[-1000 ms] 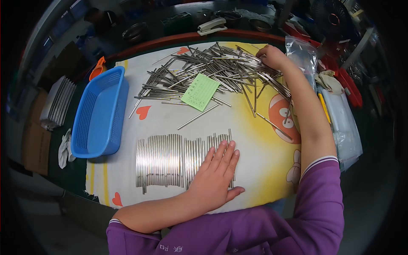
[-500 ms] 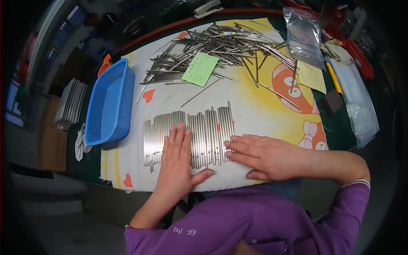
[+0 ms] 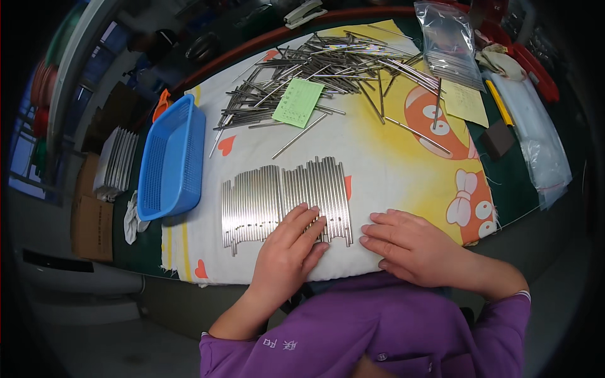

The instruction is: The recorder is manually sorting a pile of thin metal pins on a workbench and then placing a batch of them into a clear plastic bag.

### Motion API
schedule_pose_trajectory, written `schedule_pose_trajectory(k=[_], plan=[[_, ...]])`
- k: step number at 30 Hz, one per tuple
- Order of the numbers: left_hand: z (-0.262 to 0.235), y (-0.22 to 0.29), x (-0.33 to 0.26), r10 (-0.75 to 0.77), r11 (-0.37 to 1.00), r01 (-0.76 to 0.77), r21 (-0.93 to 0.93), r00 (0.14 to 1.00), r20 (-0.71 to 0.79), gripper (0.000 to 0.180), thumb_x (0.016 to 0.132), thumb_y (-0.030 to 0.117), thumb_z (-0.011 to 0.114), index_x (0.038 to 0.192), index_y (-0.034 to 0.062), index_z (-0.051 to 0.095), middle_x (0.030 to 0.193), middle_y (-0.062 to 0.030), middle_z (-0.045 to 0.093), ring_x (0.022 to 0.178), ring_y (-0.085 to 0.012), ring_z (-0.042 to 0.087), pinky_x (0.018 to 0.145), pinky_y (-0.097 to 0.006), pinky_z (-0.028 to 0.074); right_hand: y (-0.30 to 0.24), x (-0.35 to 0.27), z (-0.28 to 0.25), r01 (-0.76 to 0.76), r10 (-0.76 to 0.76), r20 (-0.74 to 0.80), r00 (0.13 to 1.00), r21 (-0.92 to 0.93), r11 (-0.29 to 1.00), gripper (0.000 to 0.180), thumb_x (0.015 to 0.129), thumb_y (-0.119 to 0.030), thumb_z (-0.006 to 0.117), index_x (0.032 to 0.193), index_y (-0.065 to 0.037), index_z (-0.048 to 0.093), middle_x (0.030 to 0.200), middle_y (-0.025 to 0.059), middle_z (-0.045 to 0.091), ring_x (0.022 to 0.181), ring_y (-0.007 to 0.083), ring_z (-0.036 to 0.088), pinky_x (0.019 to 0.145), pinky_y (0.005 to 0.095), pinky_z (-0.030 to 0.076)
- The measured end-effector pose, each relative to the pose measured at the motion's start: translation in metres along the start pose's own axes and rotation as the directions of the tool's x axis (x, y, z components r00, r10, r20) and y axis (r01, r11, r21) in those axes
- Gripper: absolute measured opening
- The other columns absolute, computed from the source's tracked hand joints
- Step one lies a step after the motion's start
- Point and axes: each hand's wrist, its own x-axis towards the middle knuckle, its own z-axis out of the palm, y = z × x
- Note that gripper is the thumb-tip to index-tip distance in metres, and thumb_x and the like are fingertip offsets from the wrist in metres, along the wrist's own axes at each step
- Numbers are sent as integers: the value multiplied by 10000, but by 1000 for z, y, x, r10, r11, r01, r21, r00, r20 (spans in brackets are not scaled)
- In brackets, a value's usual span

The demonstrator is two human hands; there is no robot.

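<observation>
A row of thin metal rods (image 3: 252,201) lies side by side on the patterned cloth (image 3: 391,183) in front of me, their ends slightly uneven. My left hand (image 3: 288,246) rests with its fingertips on the near part of the row's right half, fingers stretched out and hiding some rod ends. To the right of the row, my right hand (image 3: 409,242) lies on the cloth, apart from the rods, fingers extended. Farther back is a loose, criss-crossed pile of similar rods (image 3: 328,69), with a green paper slip (image 3: 299,103) on it.
A blue plastic basket (image 3: 171,160) stands at the left. At the right are a clear bag of rods (image 3: 446,44), a yellowish paper note (image 3: 465,103), a dark block (image 3: 496,141), a yellow-handled tool (image 3: 499,103) and plastic sheeting (image 3: 535,148). A stapler (image 3: 305,12) is at the back.
My right hand has drawn away from the row's right edge. My left hand has shifted right and nearer to me along the rods. The rods in the right half lie closer together.
</observation>
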Motion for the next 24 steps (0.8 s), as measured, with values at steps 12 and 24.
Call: schedule_pose_trajectory(k=[12,24], plan=[[8,17,15,11,1000,-12,13,999,39,470,621,132,765,1043,-1,607,1111,-142,578,1087,-330,529,877,-392,459,8,-31,-7,-284,231,-328,916,-124,951,298,708,-103,672,1001,-81,619,1044,55,590,1054,259,542,896,398,430],[31,39,39,97,993,-99,59,995,25,413,675,162,715,1013,-29,574,1062,-140,558,1021,-305,534,795,-362,486,8,-31,-3,-294,233,-369,900,-118,949,262,705,-106,673,961,-85,623,1029,52,593,1031,254,552,897,393,430]])
